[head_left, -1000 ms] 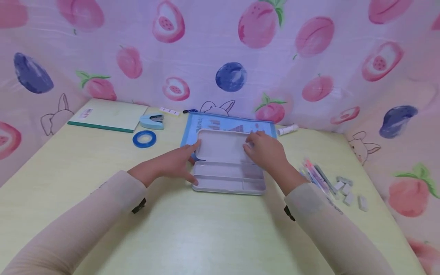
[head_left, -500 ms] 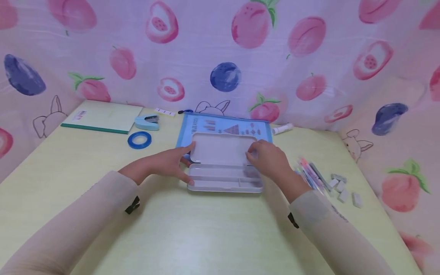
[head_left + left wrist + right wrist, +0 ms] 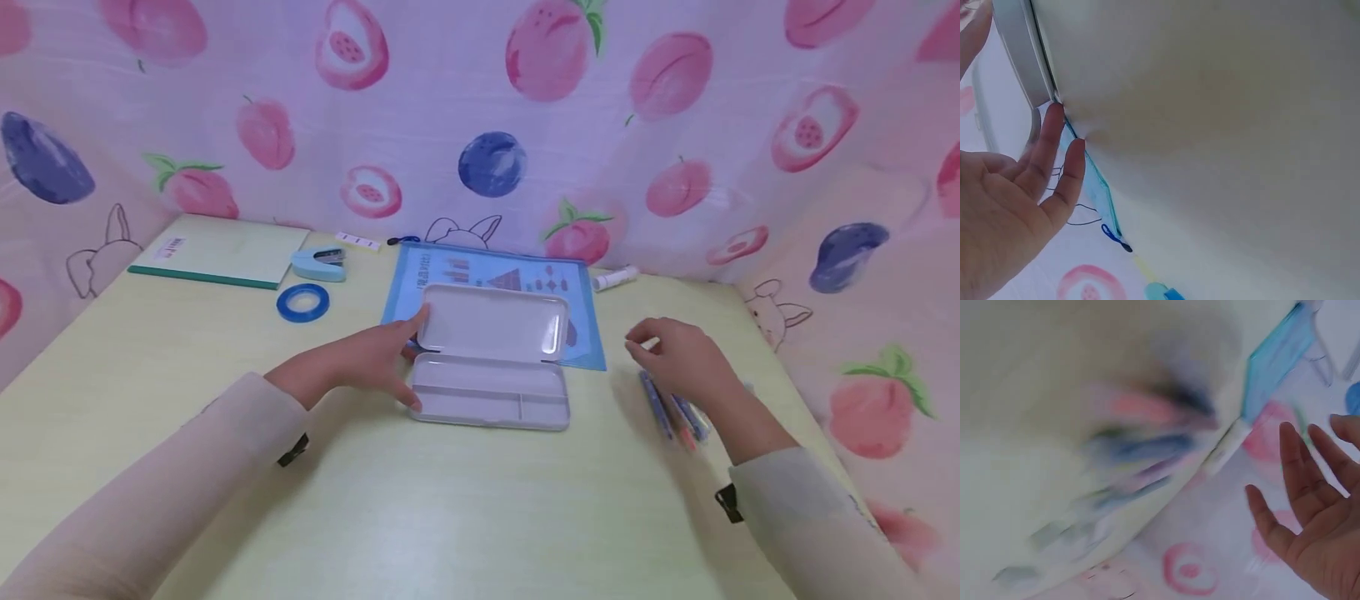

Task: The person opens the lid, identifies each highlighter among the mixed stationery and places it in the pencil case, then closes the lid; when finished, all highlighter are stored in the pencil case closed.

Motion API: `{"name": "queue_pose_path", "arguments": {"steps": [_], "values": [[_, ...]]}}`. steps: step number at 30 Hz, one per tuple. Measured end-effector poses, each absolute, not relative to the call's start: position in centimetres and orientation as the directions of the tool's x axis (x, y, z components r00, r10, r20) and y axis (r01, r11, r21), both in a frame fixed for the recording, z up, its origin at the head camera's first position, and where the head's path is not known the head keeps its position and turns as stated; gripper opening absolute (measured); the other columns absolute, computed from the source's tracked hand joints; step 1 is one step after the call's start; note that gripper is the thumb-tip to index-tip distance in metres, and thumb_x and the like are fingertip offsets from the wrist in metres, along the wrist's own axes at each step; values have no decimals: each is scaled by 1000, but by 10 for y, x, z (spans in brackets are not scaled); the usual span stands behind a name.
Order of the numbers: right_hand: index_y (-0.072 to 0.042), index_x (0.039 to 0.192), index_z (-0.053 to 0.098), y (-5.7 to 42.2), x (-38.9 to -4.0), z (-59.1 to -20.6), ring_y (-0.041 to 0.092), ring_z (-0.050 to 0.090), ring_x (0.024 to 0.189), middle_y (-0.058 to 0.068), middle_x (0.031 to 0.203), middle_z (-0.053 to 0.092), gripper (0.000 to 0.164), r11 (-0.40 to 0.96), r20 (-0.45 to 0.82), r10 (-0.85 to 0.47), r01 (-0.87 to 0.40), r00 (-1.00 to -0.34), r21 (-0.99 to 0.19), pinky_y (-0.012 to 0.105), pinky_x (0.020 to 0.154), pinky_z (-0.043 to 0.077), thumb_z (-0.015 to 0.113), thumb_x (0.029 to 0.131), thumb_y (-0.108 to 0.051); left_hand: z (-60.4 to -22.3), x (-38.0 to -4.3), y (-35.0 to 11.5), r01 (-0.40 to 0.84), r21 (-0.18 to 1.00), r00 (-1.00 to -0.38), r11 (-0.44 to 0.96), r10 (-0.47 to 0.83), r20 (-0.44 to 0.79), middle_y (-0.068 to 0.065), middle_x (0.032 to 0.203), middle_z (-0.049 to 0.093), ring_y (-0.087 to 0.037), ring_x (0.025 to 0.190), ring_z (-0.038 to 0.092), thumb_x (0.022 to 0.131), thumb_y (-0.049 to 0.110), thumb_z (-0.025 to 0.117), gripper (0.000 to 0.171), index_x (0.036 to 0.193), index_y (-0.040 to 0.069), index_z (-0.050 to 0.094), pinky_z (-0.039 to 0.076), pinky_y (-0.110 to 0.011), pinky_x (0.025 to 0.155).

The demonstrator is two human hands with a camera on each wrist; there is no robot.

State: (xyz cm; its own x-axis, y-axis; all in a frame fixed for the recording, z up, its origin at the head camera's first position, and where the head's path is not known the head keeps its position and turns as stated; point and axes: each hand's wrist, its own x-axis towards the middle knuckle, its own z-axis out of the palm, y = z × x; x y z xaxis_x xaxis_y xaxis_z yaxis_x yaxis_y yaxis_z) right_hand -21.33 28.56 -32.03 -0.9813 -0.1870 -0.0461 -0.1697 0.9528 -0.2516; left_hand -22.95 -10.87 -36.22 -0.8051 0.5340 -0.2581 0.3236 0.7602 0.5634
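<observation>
A white pencil case lies hinged wide on the table, its lid tilted back and its divided tray bare. My left hand rests against its left side, thumb at the front corner and a finger by the lid. In the left wrist view, the straight fingers of my left hand touch near the case's edge. My right hand hovers over a bunch of colored pens, partly covering them. The right wrist view shows my right hand with spread fingers, holding nothing, beside the blurred pens.
Behind the case lies a blue printed folder, partly under the lid. A white tube is to its right. At left are blue tape, a light-blue stapler and a green-spined notebook. Blurred grey blocks sit beyond the pens.
My right hand has left the lid's right edge and moved right, over the pens. My left hand stays at the case's left side, and the case remains in place.
</observation>
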Motion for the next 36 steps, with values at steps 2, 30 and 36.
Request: {"name": "queue_pose_path", "arguments": {"steps": [2,30,36], "values": [[-12,103,62,305,-207,-326,23,55,86,5,98,61,26,969,-94,-143,-120,-985,-215,43,71,46,54,89,-32,-363,-229,-110,310,567,-810,763,524,-263,-5,131,40,-17,111,46,54,52,80,131,144,19,-10,40,-35,95],[-13,86,64,341,-150,-346,18,48,62,-1,74,56,39,991,-343,93,121,-935,-63,33,47,34,64,74,-50,-354,-221,-102,224,544,-837,808,446,-317,-4,121,50,-17,106,46,59,43,81,127,144,19,-10,40,-37,95],[-12,90,66,341,-149,-340,19,49,63,2,78,58,36,993,-331,87,109,-940,-47,34,47,35,62,76,-46,-352,-222,-100,240,526,-833,816,451,-321,-4,119,51,-17,104,46,59,44,80,127,144,17,-10,40,-36,95]]}}
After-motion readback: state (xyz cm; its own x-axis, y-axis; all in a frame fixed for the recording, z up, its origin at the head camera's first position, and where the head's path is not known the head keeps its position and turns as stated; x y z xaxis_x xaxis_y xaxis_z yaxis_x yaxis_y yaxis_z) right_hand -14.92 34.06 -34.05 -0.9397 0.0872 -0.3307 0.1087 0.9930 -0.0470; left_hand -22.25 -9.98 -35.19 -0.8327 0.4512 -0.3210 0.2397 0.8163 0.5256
